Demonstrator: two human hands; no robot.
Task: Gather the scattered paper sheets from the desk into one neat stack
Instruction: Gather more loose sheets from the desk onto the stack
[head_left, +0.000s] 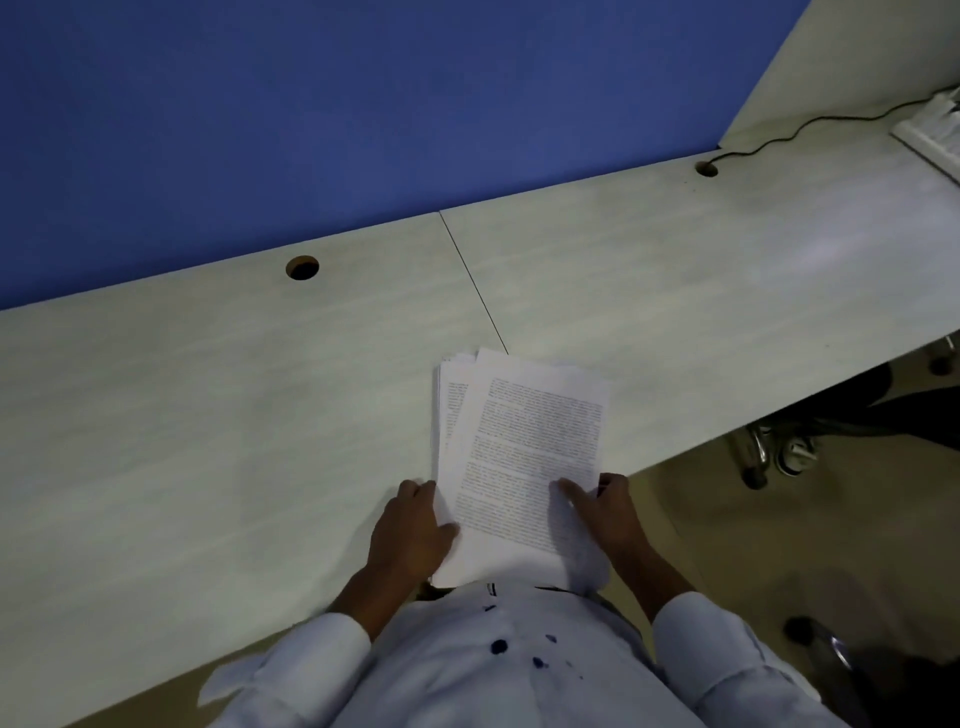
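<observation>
Now squaring papers (519, 457) at near edge of desk (208, 415). Left hand (410, 535) and right hand (608, 514) clamping bottom corners, fingers closed on sheets. Top sheet lying skewed, edges fanning at left. Best: loosen grip, tap edges on desk, align.

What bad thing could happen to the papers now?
1. The paper stack is still fanned: its top sheet sits skewed over the ones beneath, so a loose sheet might slide out when the left hand and right hand square it.
2. The stack's near end seems to hang past the desk edge toward the person's body, so sheets could slip to the floor if either hand lets go.
</observation>
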